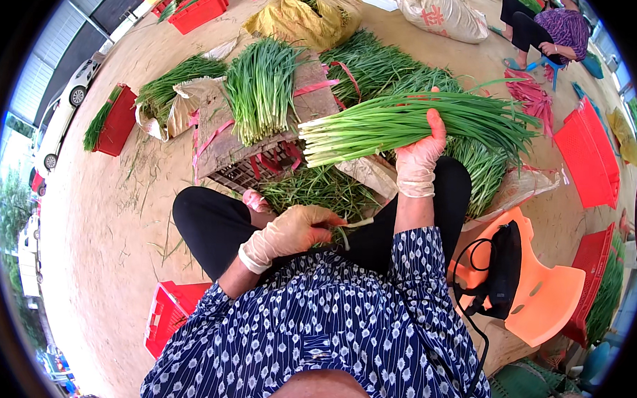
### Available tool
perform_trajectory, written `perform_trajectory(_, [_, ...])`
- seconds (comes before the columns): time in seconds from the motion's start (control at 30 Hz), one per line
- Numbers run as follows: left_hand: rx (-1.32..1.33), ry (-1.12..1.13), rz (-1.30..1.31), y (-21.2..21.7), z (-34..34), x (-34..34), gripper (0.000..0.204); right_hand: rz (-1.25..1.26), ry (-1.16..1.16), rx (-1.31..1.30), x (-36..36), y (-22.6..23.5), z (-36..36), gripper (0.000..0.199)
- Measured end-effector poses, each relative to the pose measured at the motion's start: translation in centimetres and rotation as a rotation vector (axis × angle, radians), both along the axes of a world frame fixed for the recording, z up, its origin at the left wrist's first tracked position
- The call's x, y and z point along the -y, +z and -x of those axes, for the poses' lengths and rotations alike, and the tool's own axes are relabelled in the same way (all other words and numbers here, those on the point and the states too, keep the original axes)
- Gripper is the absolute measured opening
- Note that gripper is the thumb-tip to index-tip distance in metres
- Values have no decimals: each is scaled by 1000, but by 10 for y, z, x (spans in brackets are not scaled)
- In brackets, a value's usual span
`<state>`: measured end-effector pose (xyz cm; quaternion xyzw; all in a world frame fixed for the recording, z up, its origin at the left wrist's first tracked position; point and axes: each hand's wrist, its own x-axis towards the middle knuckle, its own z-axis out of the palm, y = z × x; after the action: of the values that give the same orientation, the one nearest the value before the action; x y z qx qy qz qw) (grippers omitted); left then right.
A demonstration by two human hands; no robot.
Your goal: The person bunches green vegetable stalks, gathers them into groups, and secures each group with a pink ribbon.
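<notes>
My right hand (419,157), in a thin pale glove, is wrapped round a thick bunch of garlic chives (377,127). The white stem ends point left and the green leaves spread to the right. Lower down, over my lap, my gloved left hand (300,230) pinches a thin pale chive stalk (360,223) between its fingertips. In front of me another bunch of chives (263,88) lies on a worn board (219,136) on top of a crate. Loose leaves (319,192) are heaped between my legs.
Big piles of chives (372,64) lie ahead, near a yellow sack (303,22) and a white sack (441,14). Red crates (590,156) stand on both sides. An orange chair (540,294) with a black pouch is at my right. Another person (559,32) sits far right.
</notes>
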<state>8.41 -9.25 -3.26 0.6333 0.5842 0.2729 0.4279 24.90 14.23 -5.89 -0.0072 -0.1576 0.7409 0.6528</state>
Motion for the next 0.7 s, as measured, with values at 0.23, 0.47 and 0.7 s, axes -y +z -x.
perform_trajectory(0.23, [-84,553,-309,39,-24,-33,29,-115,-20,160,13,10,18,68])
perform_trajectory(0.47, [436,391,-26,18,-44,-74,14,-121,-72,393,21,9,31,68])
perform_trajectory(0.7, [402,64,33,25,-10,-18,38,-112,29,280,17,10,13,61])
